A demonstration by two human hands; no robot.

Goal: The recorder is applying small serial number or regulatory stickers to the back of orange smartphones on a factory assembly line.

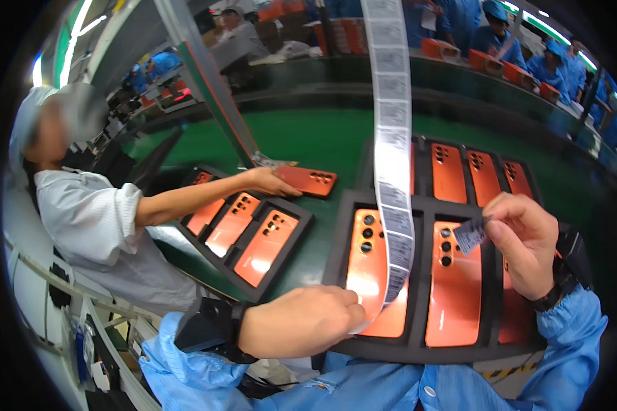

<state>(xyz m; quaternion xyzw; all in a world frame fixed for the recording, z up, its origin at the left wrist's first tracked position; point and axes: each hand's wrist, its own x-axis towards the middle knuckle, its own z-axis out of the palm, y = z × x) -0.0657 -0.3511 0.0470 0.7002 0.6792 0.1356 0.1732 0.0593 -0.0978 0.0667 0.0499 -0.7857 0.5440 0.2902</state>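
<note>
A long strip of printed labels [393,116] hangs down from above, over a black foam tray [418,308] of orange phones lying camera side up. My left hand [301,320] is closed on the strip's lower end, above the leftmost phone [363,274], which the strip partly covers. Between thumb and forefinger, my right hand [526,240] pinches a single small grey label [469,235]. This label hovers by the cameras of the middle phone [454,301]; whether it touches cannot be made out. Behind my right hand, another phone [511,315] is partly hidden.
Beyond lies a second black tray with several orange phones [449,175]. At left, a co-worker's hand [271,181] holds an orange phone [319,182] above the green belt [308,137], near another phone tray [307,220]. A metal post [216,89] rises behind. People in blue work farther off.
</note>
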